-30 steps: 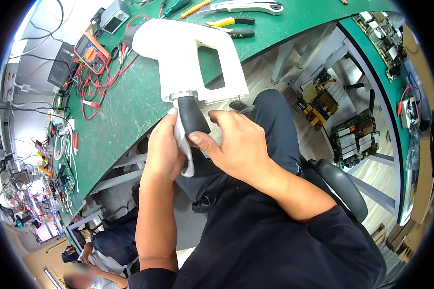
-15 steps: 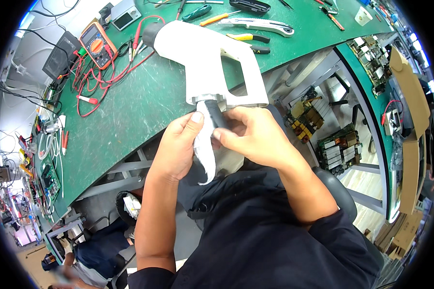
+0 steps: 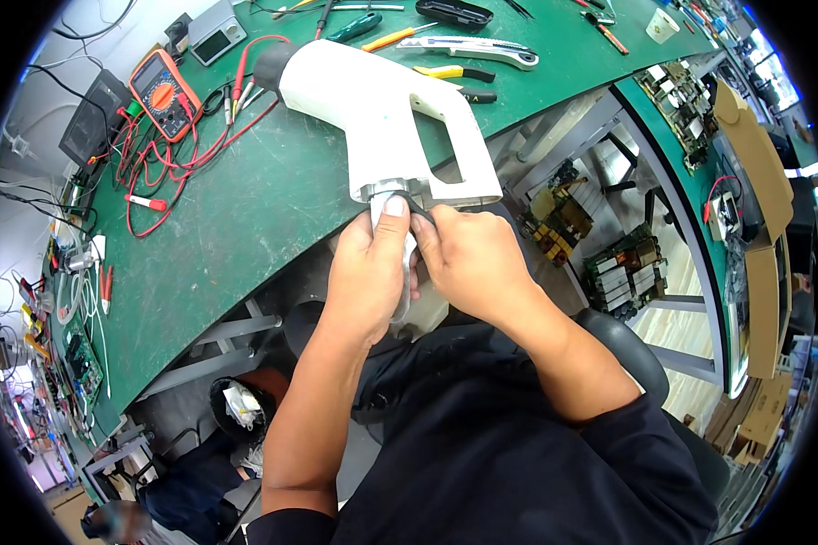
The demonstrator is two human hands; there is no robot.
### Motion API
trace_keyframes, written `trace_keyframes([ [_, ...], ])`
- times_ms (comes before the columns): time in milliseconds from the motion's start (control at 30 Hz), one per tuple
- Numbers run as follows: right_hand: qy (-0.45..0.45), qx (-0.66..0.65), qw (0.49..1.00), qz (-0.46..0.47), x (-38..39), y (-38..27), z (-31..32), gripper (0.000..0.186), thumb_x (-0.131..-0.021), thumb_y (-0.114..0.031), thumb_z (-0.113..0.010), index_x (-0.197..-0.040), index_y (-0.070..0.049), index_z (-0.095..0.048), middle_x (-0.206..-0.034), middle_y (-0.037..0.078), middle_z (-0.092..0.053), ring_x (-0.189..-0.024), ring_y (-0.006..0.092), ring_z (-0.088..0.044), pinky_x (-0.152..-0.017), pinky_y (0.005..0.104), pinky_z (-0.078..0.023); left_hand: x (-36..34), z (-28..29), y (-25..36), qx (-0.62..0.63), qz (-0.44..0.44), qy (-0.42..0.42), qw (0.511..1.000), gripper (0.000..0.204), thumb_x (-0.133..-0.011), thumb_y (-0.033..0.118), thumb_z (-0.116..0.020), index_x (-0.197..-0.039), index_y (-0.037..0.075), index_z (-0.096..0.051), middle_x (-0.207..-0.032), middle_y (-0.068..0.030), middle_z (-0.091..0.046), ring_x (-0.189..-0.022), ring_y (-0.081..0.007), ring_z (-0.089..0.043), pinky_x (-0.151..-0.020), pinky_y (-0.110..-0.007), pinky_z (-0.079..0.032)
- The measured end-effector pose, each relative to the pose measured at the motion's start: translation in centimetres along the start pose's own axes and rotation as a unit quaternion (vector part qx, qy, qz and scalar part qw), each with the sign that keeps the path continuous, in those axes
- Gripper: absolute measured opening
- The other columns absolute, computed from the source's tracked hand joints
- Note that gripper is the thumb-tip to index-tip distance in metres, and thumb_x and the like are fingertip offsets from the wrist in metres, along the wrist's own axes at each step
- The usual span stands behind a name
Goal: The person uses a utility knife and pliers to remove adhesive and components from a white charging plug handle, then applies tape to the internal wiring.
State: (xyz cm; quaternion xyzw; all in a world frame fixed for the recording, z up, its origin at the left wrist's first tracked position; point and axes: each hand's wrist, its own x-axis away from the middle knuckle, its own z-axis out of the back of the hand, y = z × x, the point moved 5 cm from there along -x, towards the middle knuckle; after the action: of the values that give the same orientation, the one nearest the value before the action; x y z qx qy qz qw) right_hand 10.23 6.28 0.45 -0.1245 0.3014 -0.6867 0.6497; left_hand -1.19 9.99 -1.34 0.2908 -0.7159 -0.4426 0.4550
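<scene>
A white plastic device (image 3: 382, 109) with a dark nose and a looped handle lies on the green bench (image 3: 227, 263), its metal-collared end (image 3: 380, 187) toward me. My left hand (image 3: 364, 282) is closed on a pale strip (image 3: 400, 304) hanging from that end, thumb pressed along it just below the collar. My right hand (image 3: 473, 263) is curled around the same part from the right, its thumb beside the left one. The black cylinder under the strip is mostly hidden by my fingers.
A multimeter (image 3: 162, 95), red leads, pliers (image 3: 450, 73), a box cutter (image 3: 468, 50) and screwdrivers lie behind the device. A side bench (image 3: 663, 136) at right holds circuit boards and cardboard (image 3: 759, 309). A bin (image 3: 241, 404) stands below; a co-worker (image 3: 182, 481) sits at lower left.
My left thumb has risen to the collar, and my right fingers have come closer around the part, covering the black cylinder seen earlier. The white device appears shifted right compared with a second ago.
</scene>
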Motion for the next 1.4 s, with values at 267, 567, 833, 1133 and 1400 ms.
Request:
trace_keyframes([
  [267, 0.110, -0.338, 0.935, -0.012, 1.3, 1.2, -2.3, 0.029, -0.102, -0.014, -0.055, -0.076, 0.001, -0.056, -0.062, 0.010, -0.066, -0.053, 0.0258, -0.067, -0.051, 0.0343, -0.052, 0.0, -0.2, -0.6, 0.042, 0.012, 0.044, 0.998, 0.038, -0.107, 0.038, -0.045, -0.095, 0.004, -0.056, -0.065, -0.0024, -0.052, -0.048, -0.0095, -0.046, -0.043, -0.026, -0.040],
  [567, 0.156, -0.426, 0.891, 0.000, 1.6, 3.4, -5.7, 0.027, -0.101, -0.014, -0.056, -0.081, 0.003, -0.062, -0.059, 0.010, -0.062, -0.049, 0.0223, -0.062, -0.048, 0.0338, -0.047, 0.3, -0.2, -0.5, 0.067, 0.041, 0.091, 0.993, 0.041, -0.106, 0.041, -0.047, -0.092, 0.004, -0.056, -0.064, -0.0027, -0.052, -0.046, -0.0104, -0.046, -0.040, -0.025, -0.036],
  [833, 0.162, -0.442, 0.882, 0.012, 1.2, 2.4, -5.3, 0.022, -0.098, -0.012, -0.060, -0.081, 0.001, -0.061, -0.061, 0.008, -0.063, -0.049, 0.0226, -0.063, -0.047, 0.0336, -0.049, 0.2, 0.0, -0.5, 0.071, 0.033, 0.089, 0.993, 0.042, -0.106, 0.041, -0.046, -0.089, 0.005, -0.056, -0.064, -0.0025, -0.053, -0.047, -0.0100, -0.046, -0.042, -0.025, -0.038],
  [1133, 0.117, -0.169, 0.976, 0.070, 1.1, 1.1, -2.6, 0.032, -0.096, -0.023, -0.063, -0.073, -0.003, -0.053, -0.056, 0.013, -0.058, -0.049, 0.0307, -0.062, -0.046, 0.0401, -0.049, 1.0, 0.2, 1.5, -0.122, -0.016, 0.090, 0.988, 0.047, -0.108, 0.041, -0.041, -0.095, 0.000, -0.059, -0.071, -0.0032, -0.055, -0.060, -0.0085, -0.051, -0.054, -0.027, -0.044],
  [1400, 0.113, -0.162, 0.975, 0.100, 2.3, 0.3, -2.1, 0.034, -0.095, -0.026, -0.065, -0.075, -0.002, -0.052, -0.058, 0.015, -0.058, -0.051, 0.0327, -0.061, -0.045, 0.0407, -0.049, 2.9, 1.1, 1.9, -0.388, -0.096, 0.071, 0.914, 0.055, -0.108, 0.046, -0.038, -0.093, -0.003, -0.057, -0.069, -0.0051, -0.051, -0.063, -0.0104, -0.050, -0.054, -0.030, -0.044],
])
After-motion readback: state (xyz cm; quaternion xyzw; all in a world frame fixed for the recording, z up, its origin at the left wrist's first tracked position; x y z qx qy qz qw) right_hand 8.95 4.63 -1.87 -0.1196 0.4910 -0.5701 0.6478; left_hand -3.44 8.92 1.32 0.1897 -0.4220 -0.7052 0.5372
